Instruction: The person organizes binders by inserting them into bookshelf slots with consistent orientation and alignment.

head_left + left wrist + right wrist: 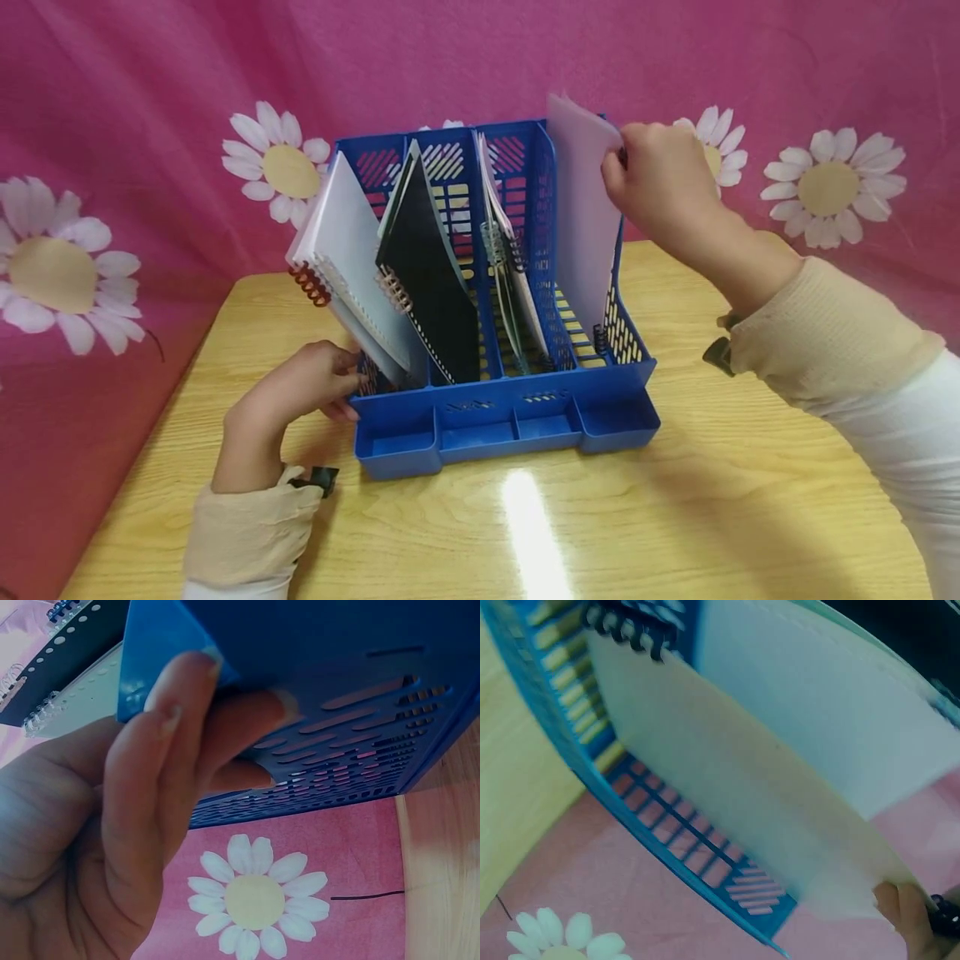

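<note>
A blue desk file organizer (487,383) stands on the table, with spiral notebooks in its upright compartments. At its left front edge, my left hand (288,400) grips the side wall; the left wrist view shows the fingers (187,712) against the slotted outer face. My right hand (663,171) pinches the upper edge of a pale spiral notebook (585,200), which stands in the rightmost compartment. Its black coil (630,628) shows beside the organizer's side wall in the right wrist view, and the fingertips (909,911) hold it near another stretch of black coil.
Clear-covered notebooks (367,258) lean in the left compartment. A black-covered notebook (435,275) tilts in the one beside it, and thin notebooks (517,275) stand in the third. Small front trays (480,437) line the organizer's base. A pink daisy cloth (450,58) hangs behind the wooden table (420,533).
</note>
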`<state>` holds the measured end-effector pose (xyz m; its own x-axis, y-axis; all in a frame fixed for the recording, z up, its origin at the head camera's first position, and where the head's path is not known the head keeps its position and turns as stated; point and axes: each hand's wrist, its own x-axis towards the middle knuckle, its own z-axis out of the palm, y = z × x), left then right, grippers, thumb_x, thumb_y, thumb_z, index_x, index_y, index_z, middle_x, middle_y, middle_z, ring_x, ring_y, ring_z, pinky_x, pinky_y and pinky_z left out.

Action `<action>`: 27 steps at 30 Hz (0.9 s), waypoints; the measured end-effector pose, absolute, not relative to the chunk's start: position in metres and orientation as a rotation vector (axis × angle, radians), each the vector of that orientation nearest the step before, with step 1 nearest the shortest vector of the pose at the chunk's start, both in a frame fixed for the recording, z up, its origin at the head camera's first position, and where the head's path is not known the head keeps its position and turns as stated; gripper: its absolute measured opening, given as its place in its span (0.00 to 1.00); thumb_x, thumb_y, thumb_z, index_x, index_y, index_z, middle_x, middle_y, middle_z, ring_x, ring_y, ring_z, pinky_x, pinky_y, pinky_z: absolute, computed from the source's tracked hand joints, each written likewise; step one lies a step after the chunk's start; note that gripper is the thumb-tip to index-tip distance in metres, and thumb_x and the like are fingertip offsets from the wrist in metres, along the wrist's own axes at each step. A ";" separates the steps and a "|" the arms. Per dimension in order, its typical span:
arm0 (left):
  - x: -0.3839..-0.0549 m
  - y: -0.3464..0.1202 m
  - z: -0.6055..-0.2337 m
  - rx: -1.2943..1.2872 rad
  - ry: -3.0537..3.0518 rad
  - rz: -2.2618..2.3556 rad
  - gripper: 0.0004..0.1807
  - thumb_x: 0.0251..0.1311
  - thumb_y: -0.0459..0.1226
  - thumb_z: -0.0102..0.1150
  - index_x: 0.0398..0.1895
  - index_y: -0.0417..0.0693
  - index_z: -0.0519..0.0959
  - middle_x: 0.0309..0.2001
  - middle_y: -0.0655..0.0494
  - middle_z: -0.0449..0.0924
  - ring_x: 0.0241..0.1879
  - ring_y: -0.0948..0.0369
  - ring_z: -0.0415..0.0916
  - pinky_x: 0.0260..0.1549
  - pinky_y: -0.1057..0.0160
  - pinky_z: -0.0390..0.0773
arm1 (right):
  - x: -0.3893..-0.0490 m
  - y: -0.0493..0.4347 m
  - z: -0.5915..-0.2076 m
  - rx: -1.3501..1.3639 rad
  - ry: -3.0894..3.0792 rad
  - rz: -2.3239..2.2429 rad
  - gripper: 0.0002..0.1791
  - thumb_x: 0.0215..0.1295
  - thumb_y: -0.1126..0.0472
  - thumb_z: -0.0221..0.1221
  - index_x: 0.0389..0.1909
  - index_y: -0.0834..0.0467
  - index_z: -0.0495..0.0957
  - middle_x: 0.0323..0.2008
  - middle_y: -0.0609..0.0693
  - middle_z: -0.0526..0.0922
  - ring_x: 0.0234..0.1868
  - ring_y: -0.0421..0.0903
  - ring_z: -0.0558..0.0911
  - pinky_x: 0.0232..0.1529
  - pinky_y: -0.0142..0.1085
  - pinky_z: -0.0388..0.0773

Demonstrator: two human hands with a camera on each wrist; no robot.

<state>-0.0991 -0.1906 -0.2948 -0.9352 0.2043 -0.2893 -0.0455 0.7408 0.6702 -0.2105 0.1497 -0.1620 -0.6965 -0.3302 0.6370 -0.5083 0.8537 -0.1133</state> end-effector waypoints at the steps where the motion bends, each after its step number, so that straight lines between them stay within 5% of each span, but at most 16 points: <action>1: -0.099 -0.191 -0.295 0.123 2.595 1.017 0.14 0.65 0.32 0.48 0.44 0.27 0.75 0.22 0.47 0.73 0.24 0.53 0.84 0.26 0.62 0.84 | -0.210 0.148 -0.168 0.624 -2.377 0.363 0.16 0.61 0.67 0.45 0.13 0.63 0.64 0.11 0.57 0.66 0.18 0.58 0.70 0.17 0.44 0.62; 13: -0.097 -0.199 -0.298 0.106 2.599 1.019 0.14 0.65 0.32 0.49 0.45 0.26 0.75 0.26 0.46 0.76 0.24 0.52 0.83 0.25 0.61 0.84 | -0.208 0.126 -0.220 0.718 -2.324 0.367 0.13 0.65 0.66 0.48 0.22 0.68 0.70 0.14 0.63 0.73 0.18 0.63 0.77 0.18 0.55 0.75; 27: -0.105 -0.197 -0.299 0.198 2.740 0.891 0.16 0.66 0.37 0.53 0.48 0.31 0.76 0.30 0.46 0.81 0.24 0.57 0.82 0.30 0.60 0.84 | -0.209 0.130 -0.226 0.575 -2.474 0.322 0.23 0.67 0.48 0.53 0.25 0.65 0.69 0.13 0.58 0.70 0.15 0.58 0.74 0.13 0.46 0.68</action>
